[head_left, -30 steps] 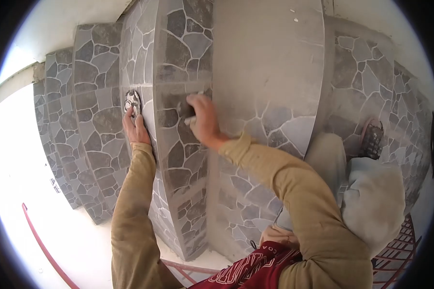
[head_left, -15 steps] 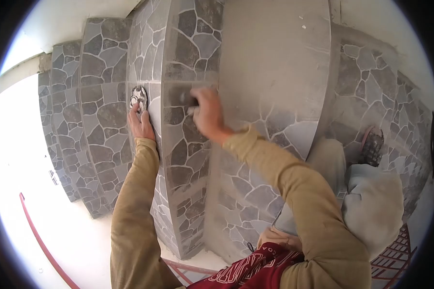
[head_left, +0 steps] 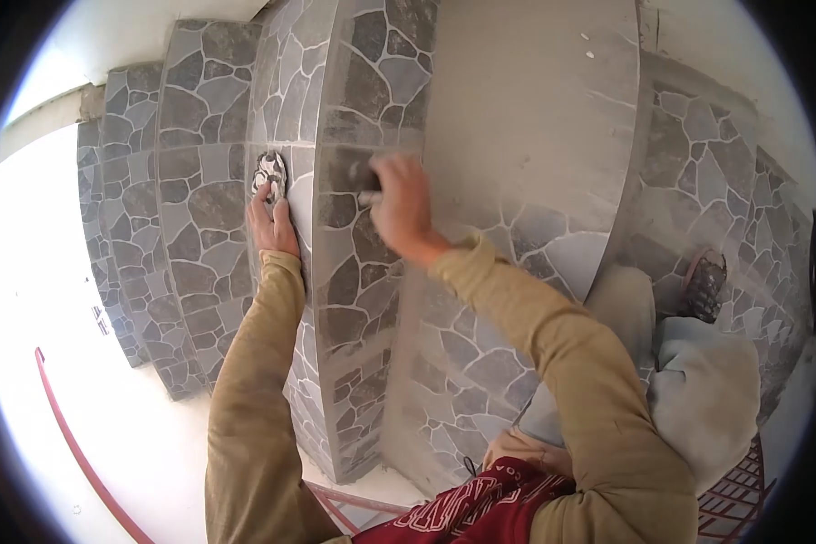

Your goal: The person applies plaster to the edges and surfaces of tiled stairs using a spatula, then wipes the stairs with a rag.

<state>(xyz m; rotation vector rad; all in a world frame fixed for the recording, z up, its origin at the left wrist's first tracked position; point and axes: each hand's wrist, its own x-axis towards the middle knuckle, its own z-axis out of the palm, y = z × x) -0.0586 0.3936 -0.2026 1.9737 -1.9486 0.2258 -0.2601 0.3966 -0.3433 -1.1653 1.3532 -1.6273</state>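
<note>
My left hand (head_left: 276, 228) reaches up to the left face of a stone-patterned tiled corner. Under its fingertips is a crumpled black-and-white cloth (head_left: 270, 169), pressed against the tiles. Round the corner edge, my right hand (head_left: 403, 207) is curled with its fingers closed at the dusty tile face (head_left: 352, 245). A small dark object (head_left: 364, 176) shows blurred at its fingertips, close against the tiles; I cannot tell its kind.
A plain beige dusty panel (head_left: 526, 109) lies right of the corner, with stone-patterned tiles below it. My foot in a dark sandal (head_left: 704, 288) rests on tiled surface at the right. Red metal bars (head_left: 82, 453) stand lower left, and a red lattice (head_left: 734, 490) lower right.
The view has shifted slightly, moving the wall a little to the right in the picture. My left hand stays at the cloth; my right hand remains blurred near the same tile.
</note>
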